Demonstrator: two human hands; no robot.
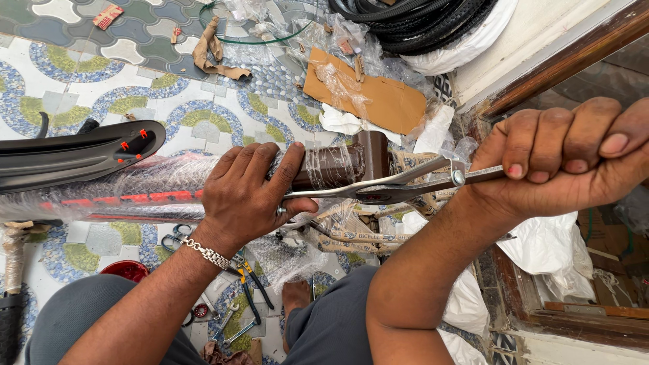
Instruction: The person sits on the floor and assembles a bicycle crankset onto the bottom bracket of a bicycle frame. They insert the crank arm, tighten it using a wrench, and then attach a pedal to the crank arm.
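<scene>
Left hand (247, 196) clamps the wrapped brown frame tube (338, 165) over the tiled floor (61, 81); right hand (568, 159), fingers closed, grips the metal stay (399, 181). Slick plastic wrap risks a slip, and the stay could pinch the left thumb.

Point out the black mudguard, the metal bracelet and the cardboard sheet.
mudguard (74, 154), head view, middle of its black curve
bracelet (207, 253), head view, links across the wrist
cardboard (385, 101), head view, bare brown face
</scene>
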